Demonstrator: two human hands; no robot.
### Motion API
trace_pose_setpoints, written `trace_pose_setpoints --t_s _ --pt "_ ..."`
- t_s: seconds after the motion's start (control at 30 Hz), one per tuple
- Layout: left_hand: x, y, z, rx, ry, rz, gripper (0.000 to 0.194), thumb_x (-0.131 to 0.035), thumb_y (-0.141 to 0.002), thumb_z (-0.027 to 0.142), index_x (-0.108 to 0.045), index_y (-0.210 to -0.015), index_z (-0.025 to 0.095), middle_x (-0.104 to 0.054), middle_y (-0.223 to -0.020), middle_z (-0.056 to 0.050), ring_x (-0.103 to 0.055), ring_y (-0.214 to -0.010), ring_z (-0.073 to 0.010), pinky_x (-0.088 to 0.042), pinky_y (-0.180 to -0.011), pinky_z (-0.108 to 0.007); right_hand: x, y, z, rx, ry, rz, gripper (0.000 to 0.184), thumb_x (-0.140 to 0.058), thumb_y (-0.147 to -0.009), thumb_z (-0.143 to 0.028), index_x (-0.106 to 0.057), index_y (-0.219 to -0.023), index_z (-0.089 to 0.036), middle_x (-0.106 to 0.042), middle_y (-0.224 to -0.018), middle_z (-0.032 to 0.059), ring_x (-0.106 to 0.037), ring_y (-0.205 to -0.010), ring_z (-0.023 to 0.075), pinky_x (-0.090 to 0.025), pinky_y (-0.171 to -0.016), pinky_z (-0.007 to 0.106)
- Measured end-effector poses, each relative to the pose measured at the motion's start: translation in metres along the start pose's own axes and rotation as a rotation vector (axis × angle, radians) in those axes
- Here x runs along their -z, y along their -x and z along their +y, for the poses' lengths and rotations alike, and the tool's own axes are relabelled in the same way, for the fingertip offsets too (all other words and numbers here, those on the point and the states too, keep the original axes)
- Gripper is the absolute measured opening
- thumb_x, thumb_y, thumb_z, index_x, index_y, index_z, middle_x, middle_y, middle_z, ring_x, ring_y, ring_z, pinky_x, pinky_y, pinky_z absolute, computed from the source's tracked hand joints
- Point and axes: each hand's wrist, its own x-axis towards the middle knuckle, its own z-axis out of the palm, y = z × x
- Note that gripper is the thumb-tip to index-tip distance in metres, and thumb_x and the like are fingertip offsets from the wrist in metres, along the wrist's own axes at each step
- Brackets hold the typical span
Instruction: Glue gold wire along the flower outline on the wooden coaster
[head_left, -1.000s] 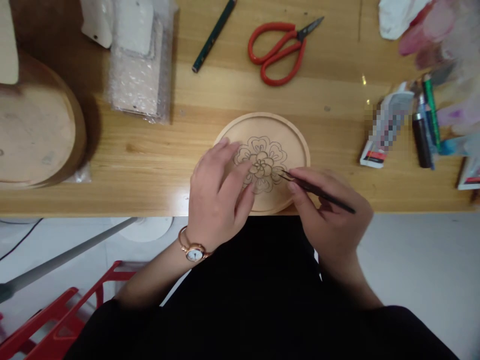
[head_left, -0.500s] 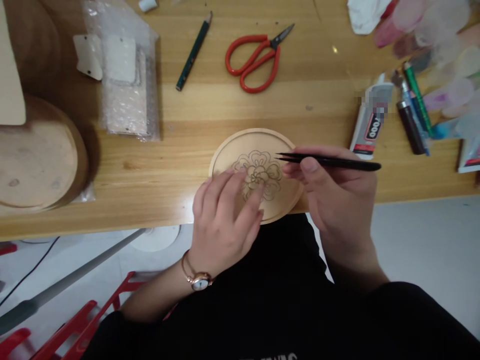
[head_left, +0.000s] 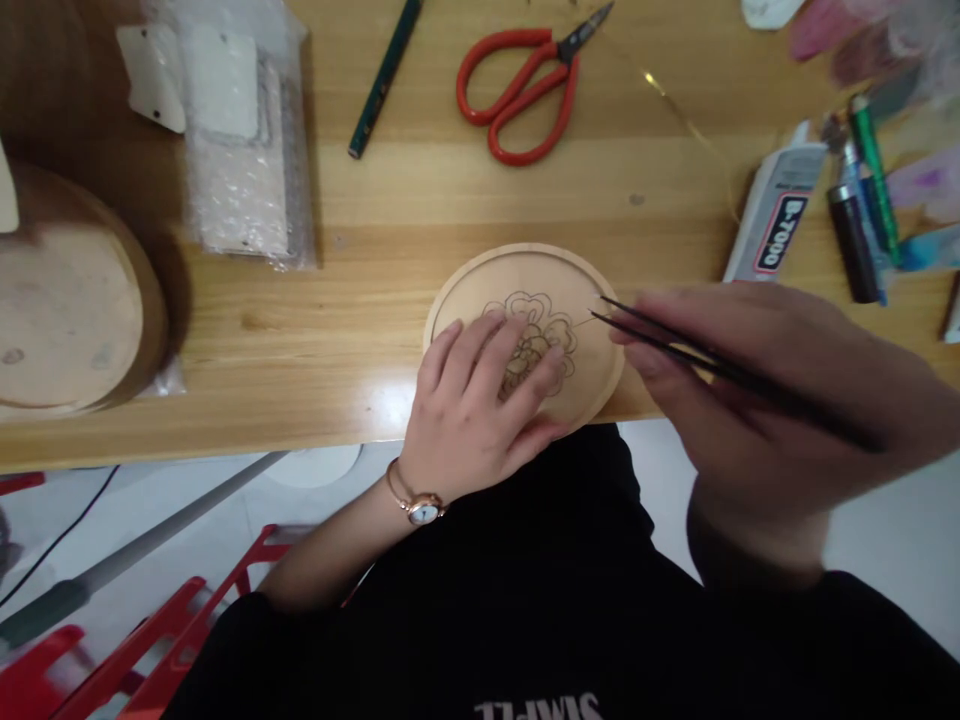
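Observation:
A round wooden dish (head_left: pixel 525 275) with a flower outline drawn in it lies at the table's near edge. My left hand (head_left: pixel 480 405), with a watch on the wrist, rests flat on the flower, fingers spread over the drawing. My right hand (head_left: pixel 757 390) is lifted to the right of the dish and closed on black tweezers (head_left: pixel 720 368). Their tips point left at the dish's right rim, and a thin gold wire seems to run from them across the table.
Red scissors (head_left: pixel 525 90) and a dark green pencil (head_left: pixel 382 80) lie behind the dish. A bubble-wrap packet of white plaques (head_left: pixel 232 140) sits at the left, beside a large wooden disc (head_left: pixel 67 320). A glue tube (head_left: pixel 776 215) and pens (head_left: pixel 862 200) lie at the right.
My right hand has lifted the tweezers off the flower and drawn them right and toward me. My left hand has slid further onto the drawing.

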Motion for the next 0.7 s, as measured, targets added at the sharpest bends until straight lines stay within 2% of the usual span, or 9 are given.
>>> trace_pose_setpoints --t_s 0.1,0.2,0.3,0.7 --pt "0.000 0.000 0.001 0.012 -0.018 -0.017 0.059 -0.049 -0.087 0.063 -0.056 -0.128 0.021 -0.053 -0.135 -0.017 -0.046 -0.127 -0.0333 -0.034 -0.105 -0.048 0.005 -0.002 0.011 0.202 0.128 -0.111 0.033 -0.069 -0.079 -0.012 -0.068 -0.110 -0.022 -0.072 -0.104 0.0000 -0.067 -0.094 0.0137 -0.054 -0.088 0.025" --pt "0.000 0.000 0.001 0.014 -0.032 -0.032 0.062 -0.048 -0.086 0.066 -0.056 -0.129 0.022 -0.053 -0.135 -0.017 -0.045 -0.128 -0.0332 -0.034 -0.105 -0.047 0.005 -0.005 0.024 0.261 0.156 -0.234 0.023 -0.063 -0.086 -0.018 -0.069 -0.106 -0.026 -0.072 -0.106 0.0000 -0.068 -0.095 0.0155 -0.056 -0.083 0.028" --pt "-0.001 0.000 0.001 0.012 -0.038 -0.028 0.063 -0.048 -0.086 0.066 -0.056 -0.130 0.022 -0.053 -0.135 -0.017 -0.046 -0.128 -0.0331 -0.034 -0.105 -0.047 0.003 -0.008 0.031 0.256 0.135 -0.305 0.018 -0.059 -0.088 -0.023 -0.070 -0.099 -0.032 -0.073 -0.102 -0.0047 -0.069 -0.093 0.0167 -0.055 -0.082 0.032" --pt "0.000 -0.001 0.001 0.020 -0.016 -0.039 0.057 -0.049 -0.087 0.063 -0.056 -0.127 0.023 -0.053 -0.136 -0.016 -0.045 -0.129 -0.0326 -0.034 -0.105 -0.047 -0.002 -0.008 0.038 0.308 0.092 -0.326 0.019 -0.059 -0.088 -0.022 -0.068 -0.102 -0.032 -0.073 -0.102 -0.0041 -0.069 -0.093 0.0182 -0.054 -0.080 0.035"
